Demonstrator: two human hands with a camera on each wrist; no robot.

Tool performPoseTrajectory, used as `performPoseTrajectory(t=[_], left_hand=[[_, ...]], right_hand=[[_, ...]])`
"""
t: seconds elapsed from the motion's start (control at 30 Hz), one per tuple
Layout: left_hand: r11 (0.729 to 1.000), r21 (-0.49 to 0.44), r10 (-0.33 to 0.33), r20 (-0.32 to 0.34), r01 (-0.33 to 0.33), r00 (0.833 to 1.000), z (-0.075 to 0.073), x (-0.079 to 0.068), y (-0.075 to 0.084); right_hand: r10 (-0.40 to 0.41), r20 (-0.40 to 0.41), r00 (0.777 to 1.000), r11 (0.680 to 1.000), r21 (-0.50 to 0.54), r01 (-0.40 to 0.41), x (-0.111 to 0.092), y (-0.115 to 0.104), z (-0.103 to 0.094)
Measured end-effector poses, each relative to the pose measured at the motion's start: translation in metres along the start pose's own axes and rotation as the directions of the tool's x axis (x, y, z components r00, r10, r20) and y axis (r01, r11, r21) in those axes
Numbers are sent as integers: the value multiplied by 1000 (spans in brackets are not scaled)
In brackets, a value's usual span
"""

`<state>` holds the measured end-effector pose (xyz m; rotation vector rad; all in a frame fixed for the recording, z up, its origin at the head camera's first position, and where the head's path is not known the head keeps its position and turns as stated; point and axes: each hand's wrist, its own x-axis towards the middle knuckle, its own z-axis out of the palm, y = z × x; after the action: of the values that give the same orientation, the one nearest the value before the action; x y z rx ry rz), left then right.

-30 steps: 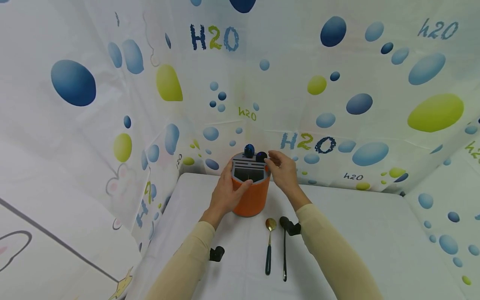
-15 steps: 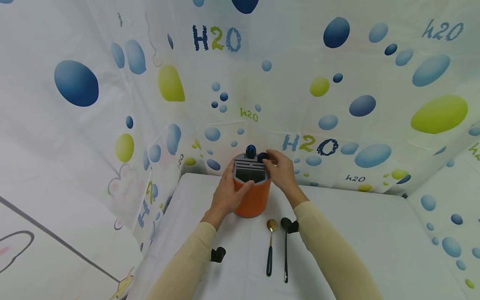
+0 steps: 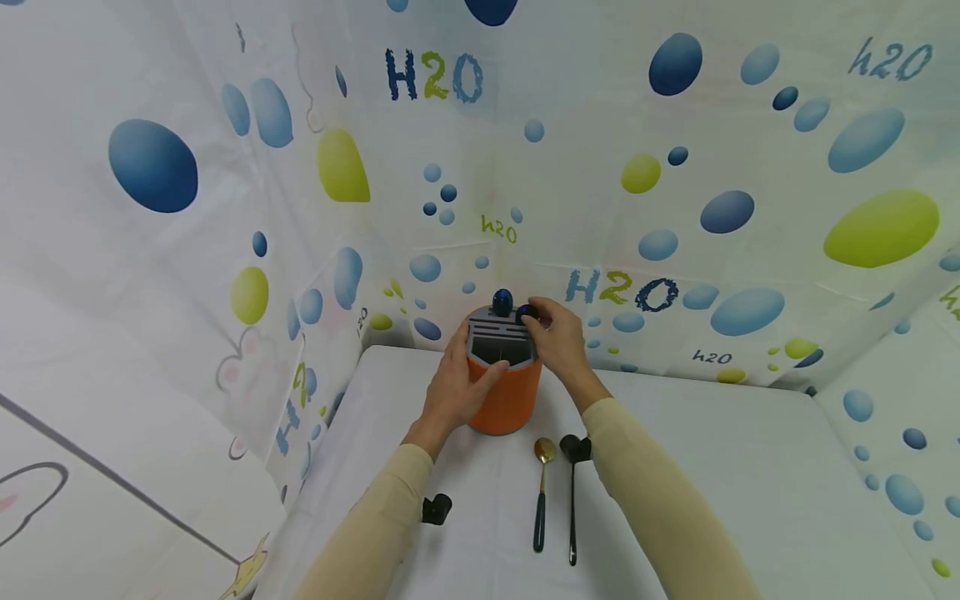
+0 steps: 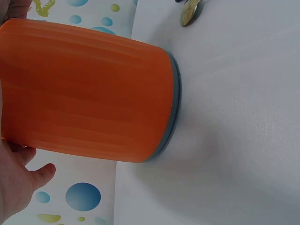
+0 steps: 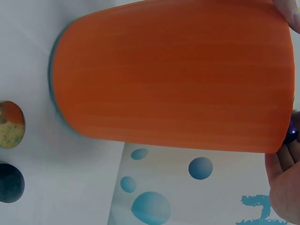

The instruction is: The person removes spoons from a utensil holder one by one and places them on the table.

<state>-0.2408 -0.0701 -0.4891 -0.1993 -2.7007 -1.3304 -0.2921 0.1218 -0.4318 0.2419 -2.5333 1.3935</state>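
An orange utensil holder (image 3: 504,402) with a grey slotted top (image 3: 501,330) stands upright at the table's back edge. My left hand (image 3: 450,392) grips its left side, the thumb over the front rim. Two shiny dark blue spoon bowls stick up from the top: the left spoon (image 3: 502,302) stands free, while my right hand (image 3: 558,340) pinches the right spoon (image 3: 526,313) at the right rear slot. In the right wrist view only a sliver of that blue bowl (image 5: 291,133) shows behind the holder wall. Both spoon handles are hidden inside.
On the white table (image 3: 675,467), in front of the holder, lie a gold spoon (image 3: 545,450) with a dark green handle and a black spoon (image 3: 573,500). A patterned cloth wall (image 3: 480,175) rises close behind the holder. Black wrist mounts (image 3: 437,509) show beside the sleeves.
My right hand has shifted slightly left, its fingers closing in nearer over the right blue spoon bowl. The left hand and the holder stay put; the head view has shifted a little.
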Motion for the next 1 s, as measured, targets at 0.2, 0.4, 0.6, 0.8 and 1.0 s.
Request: performPoseTrajectory(t=[0.2, 0.4, 0.6, 0.8, 1.0], left_hand=[[1000, 4, 7, -4, -7, 1000, 0, 0, 1], [1000, 14, 8, -20, -7, 1000, -1, -1, -1], [1000, 20, 9, -24, -9, 1000, 0, -1, -2], [1000, 0, 18, -17, -18, 1000, 1, -3, 0], [1000, 1, 17, -19, -17, 1000, 1, -3, 0]], right_hand=[[-11, -2, 1000, 1000, -22, 11, 2, -1, 0], [-22, 1, 1000, 1000, -16, 22, 4, -4, 2], [-15, 16, 1000, 1000, -16, 15, 5, -4, 2], [6, 27, 1000, 1000, -6, -5, 6, -1, -1], [12, 38, 999, 998, 53, -14, 6, 0, -4]])
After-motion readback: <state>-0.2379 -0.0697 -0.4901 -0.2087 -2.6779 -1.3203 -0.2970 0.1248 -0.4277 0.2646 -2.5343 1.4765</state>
